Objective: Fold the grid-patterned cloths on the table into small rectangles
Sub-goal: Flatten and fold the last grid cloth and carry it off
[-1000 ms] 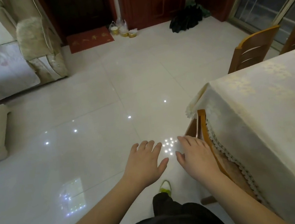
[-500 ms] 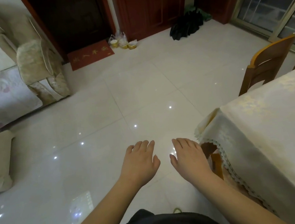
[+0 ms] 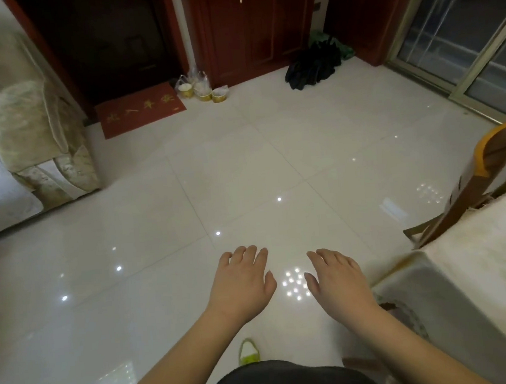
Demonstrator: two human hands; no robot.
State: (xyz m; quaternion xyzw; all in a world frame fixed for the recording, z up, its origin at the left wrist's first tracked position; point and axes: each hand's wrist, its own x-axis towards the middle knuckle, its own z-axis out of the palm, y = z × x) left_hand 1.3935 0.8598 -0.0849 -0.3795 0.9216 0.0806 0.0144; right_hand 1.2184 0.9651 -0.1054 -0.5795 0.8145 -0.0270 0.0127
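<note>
Since no grid cloth shows yet, table point(image 3: 478, 267) sits at 3 o'clock, nearest right hand point(image 3: 337, 279); left hand point(image 3: 241, 281) farther; both spread flat, holding nothing.

Table point(image 3: 478, 267): draped in a pale cream cloth with faint floral print and a lace-trimmed hem, one corner showing at the right edge. Grid-patterned cloths: cannot be made out in this view.

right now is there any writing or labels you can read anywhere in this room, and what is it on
Red doormat by the dark doorway: a row of yellow characters, too blurred to read.
Paper cups beside the mat: no print legible.
Nothing else carries text; both hands, left hand and right hand, hold nothing.
</note>
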